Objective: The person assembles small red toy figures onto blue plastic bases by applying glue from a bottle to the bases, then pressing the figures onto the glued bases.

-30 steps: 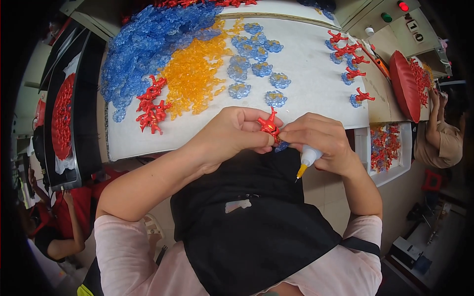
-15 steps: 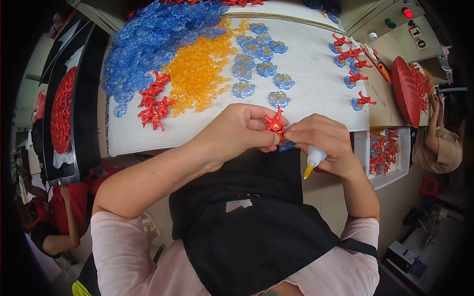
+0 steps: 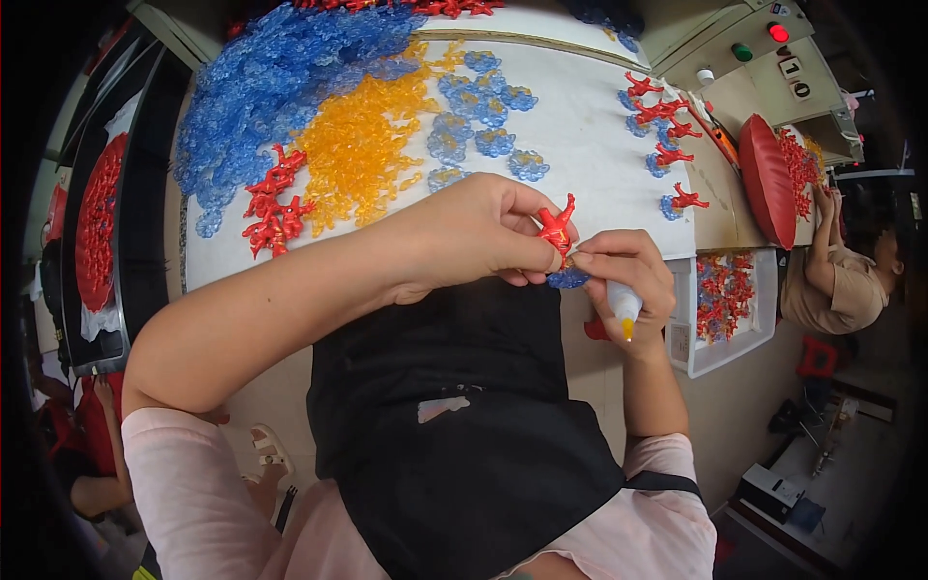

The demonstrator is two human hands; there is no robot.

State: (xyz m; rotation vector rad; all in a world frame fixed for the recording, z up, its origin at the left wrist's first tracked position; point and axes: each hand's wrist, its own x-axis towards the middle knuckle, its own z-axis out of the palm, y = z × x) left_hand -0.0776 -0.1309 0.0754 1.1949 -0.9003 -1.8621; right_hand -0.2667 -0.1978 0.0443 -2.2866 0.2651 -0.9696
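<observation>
In front of my apron, my left hand point(image 3: 498, 227) pinches a small red plastic figure point(image 3: 556, 232) with its arms raised. A blue translucent base point(image 3: 567, 278) sits right below the figure, at its feet; whether they are joined is hidden by my fingers. My right hand point(image 3: 633, 271) is closed, its thumb and forefinger at the figure's lower end and the base. Tucked in that hand's other fingers is a white squeeze bottle point(image 3: 624, 302), its yellow nozzle pointing down toward me. Blue bases with orange pieces on them point(image 3: 495, 142) lie on the white worktop point(image 3: 580, 135) beyond my hands.
At the left are heaps of blue pieces point(image 3: 280, 87), orange pieces point(image 3: 362, 135) and red figures point(image 3: 275, 208). Red figures on blue bases point(image 3: 674, 155) line the right side. A white bin point(image 3: 686, 329) and a red tray point(image 3: 767, 184) stand further right, near a co-worker point(image 3: 836, 280).
The bottle has swung so its nozzle points more straight down. Both hands sit slightly further right in view, still at the figure, while the worktop has shifted left in the picture.
</observation>
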